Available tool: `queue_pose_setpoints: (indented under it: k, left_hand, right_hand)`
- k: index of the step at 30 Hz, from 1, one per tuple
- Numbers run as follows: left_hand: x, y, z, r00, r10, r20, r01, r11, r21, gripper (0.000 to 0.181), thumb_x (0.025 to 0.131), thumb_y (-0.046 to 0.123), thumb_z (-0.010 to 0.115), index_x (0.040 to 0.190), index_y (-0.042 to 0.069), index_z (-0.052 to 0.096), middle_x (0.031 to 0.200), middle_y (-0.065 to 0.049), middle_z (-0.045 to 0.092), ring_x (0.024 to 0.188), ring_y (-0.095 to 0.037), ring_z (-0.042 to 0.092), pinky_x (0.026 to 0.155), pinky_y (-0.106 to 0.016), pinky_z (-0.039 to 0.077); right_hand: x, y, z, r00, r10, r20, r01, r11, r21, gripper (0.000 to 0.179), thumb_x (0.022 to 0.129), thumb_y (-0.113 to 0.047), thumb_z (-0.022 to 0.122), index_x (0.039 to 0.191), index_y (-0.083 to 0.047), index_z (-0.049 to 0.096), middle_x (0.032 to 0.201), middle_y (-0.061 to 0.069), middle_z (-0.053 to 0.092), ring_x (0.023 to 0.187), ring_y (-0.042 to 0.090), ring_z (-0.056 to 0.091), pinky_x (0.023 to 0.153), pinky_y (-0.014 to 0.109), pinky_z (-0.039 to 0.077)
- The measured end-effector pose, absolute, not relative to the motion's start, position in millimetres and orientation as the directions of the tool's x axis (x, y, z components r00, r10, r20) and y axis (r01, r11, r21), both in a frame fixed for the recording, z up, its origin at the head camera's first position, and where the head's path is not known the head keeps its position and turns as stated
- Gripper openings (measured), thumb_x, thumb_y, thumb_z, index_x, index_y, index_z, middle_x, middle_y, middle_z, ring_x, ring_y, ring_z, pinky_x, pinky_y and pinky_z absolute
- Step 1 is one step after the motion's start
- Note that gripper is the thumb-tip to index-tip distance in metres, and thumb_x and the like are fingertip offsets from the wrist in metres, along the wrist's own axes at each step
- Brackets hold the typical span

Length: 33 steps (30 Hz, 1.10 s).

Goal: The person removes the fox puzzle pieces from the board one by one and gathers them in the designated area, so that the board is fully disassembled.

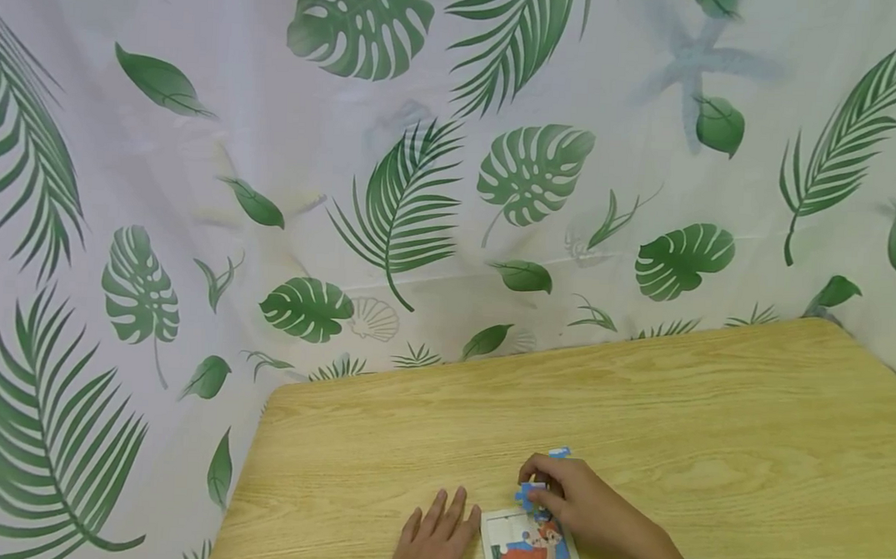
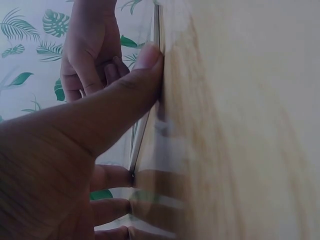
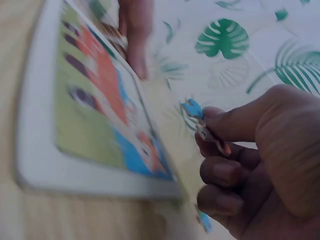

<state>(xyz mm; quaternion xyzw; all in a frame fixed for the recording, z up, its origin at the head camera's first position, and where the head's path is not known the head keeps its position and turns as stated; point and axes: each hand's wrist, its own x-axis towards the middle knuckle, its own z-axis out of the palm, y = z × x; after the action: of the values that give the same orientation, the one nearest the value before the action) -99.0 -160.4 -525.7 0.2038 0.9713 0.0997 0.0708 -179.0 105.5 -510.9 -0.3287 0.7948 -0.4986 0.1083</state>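
Observation:
My right hand (image 1: 581,504) pinches a blue jigsaw puzzle piece (image 1: 526,495) between thumb and fingertips, just above the top edge of a puzzle board (image 1: 486,538). Seen from the right wrist, the held piece (image 3: 193,108) also has white and orange on it. A white frame (image 3: 36,145) surrounds the board's picture of an orange deer-like animal, partly filled in with pieces. My left hand (image 1: 437,539) rests with its fingers spread on the table, along the board's left side. In the left wrist view its thumb (image 2: 148,57) lies at the board's edge.
Another blue and white puzzle piece (image 1: 560,453) lies on the wooden table (image 1: 712,433) just beyond my right hand. A white curtain (image 1: 431,329) printed with green leaves hangs behind the table's far edge and along its left side.

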Motion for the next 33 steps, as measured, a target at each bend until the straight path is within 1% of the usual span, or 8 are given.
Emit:
queue_pose_setpoints:
  k: [2,5,8,13,16,21,29,33]
  left_hand:
    - [-99.3,-160.7,-526.2,-0.905,0.417,-0.089,0.39,0.894,0.222,0.101,0.086,0.087,0.045,0.154,0.013,0.049,0.163,-0.013,0.038,0.149,-0.036,0.037,0.112,-0.065,0.036]
    - [-99.8,-161.5,-527.3,-0.9,0.429,-0.077,0.403,0.887,0.224,0.099,0.088,0.085,0.046,0.154,0.012,0.049,0.163,-0.014,0.039,0.149,-0.036,0.037,0.111,-0.065,0.038]
    - [-99.9,-162.1,-528.3,-0.897,0.438,-0.065,0.414,0.882,0.225,0.097,0.089,0.084,0.046,0.154,0.011,0.049,0.162,-0.014,0.039,0.148,-0.036,0.038,0.11,-0.065,0.039]
    - [-100.1,-162.3,-528.7,-0.896,0.441,-0.062,0.417,0.879,0.231,0.097,0.089,0.084,0.046,0.154,0.011,0.049,0.162,-0.015,0.039,0.148,-0.037,0.038,0.11,-0.065,0.039]
    - [-100.0,-162.4,-528.3,-0.896,0.44,-0.068,0.413,0.879,0.239,0.097,0.089,0.083,0.047,0.154,0.011,0.049,0.163,-0.015,0.038,0.149,-0.037,0.037,0.11,-0.066,0.038]
    - [-99.7,-162.9,-527.3,-0.897,0.437,-0.067,0.411,0.88,0.239,0.097,0.088,0.083,0.048,0.153,0.011,0.05,0.162,-0.015,0.039,0.149,-0.037,0.037,0.11,-0.066,0.038]
    - [-99.0,-162.9,-527.1,-0.894,0.445,-0.047,0.423,0.875,0.236,0.1,0.088,0.085,0.042,0.152,0.009,0.05,0.162,-0.016,0.038,0.148,-0.037,0.038,0.109,-0.067,0.039]
    - [-98.1,-162.9,-527.1,-0.89,0.455,-0.031,0.437,0.87,0.227,0.099,0.089,0.085,0.04,0.152,0.009,0.05,0.161,-0.017,0.039,0.148,-0.038,0.039,0.108,-0.067,0.04]
  right_hand:
    - [-183.1,113.7,-508.3,-0.782,-0.599,0.171,-0.427,0.315,-0.847,0.013,0.103,-0.011,0.063,0.113,-0.005,0.069,0.087,-0.004,0.065,0.068,0.003,0.052,0.061,0.022,0.049]
    - [-190.9,127.3,-505.5,-0.818,-0.549,0.171,-0.408,0.344,-0.846,0.016,0.103,-0.007,0.062,0.116,-0.003,0.071,0.102,0.002,0.071,0.076,0.007,0.058,0.066,0.025,0.053]
    - [-199.8,141.0,-505.1,-0.863,-0.484,0.144,-0.363,0.396,-0.843,0.017,0.102,-0.004,0.063,0.117,-0.002,0.069,0.098,0.004,0.068,0.075,0.009,0.057,0.065,0.025,0.052]
    - [-213.4,161.6,-507.0,-0.916,-0.364,0.171,-0.34,0.474,-0.812,0.008,0.098,-0.002,0.069,0.105,-0.002,0.066,0.086,0.001,0.062,0.069,0.008,0.054,0.061,0.025,0.05]
    - [-218.9,171.1,-508.6,-0.922,-0.334,0.194,-0.354,0.527,-0.773,0.005,0.096,-0.002,0.071,0.1,-0.003,0.068,0.085,-0.001,0.063,0.07,0.008,0.053,0.062,0.025,0.05]
    - [-225.5,178.6,-512.9,-0.918,-0.337,0.211,-0.378,0.572,-0.728,0.005,0.096,-0.001,0.071,0.098,-0.005,0.069,0.085,-0.003,0.064,0.074,0.007,0.057,0.066,0.027,0.052]
    - [-227.8,174.3,-520.7,-0.931,-0.323,0.171,-0.339,0.588,-0.734,0.004,0.097,-0.003,0.07,0.097,-0.006,0.067,0.083,-0.002,0.059,0.073,0.012,0.052,0.064,0.028,0.048]
    - [-226.7,171.6,-521.9,-0.93,-0.315,0.189,-0.352,0.623,-0.698,0.003,0.097,-0.003,0.07,0.098,-0.006,0.07,0.086,-0.001,0.058,0.076,0.013,0.052,0.065,0.029,0.049]
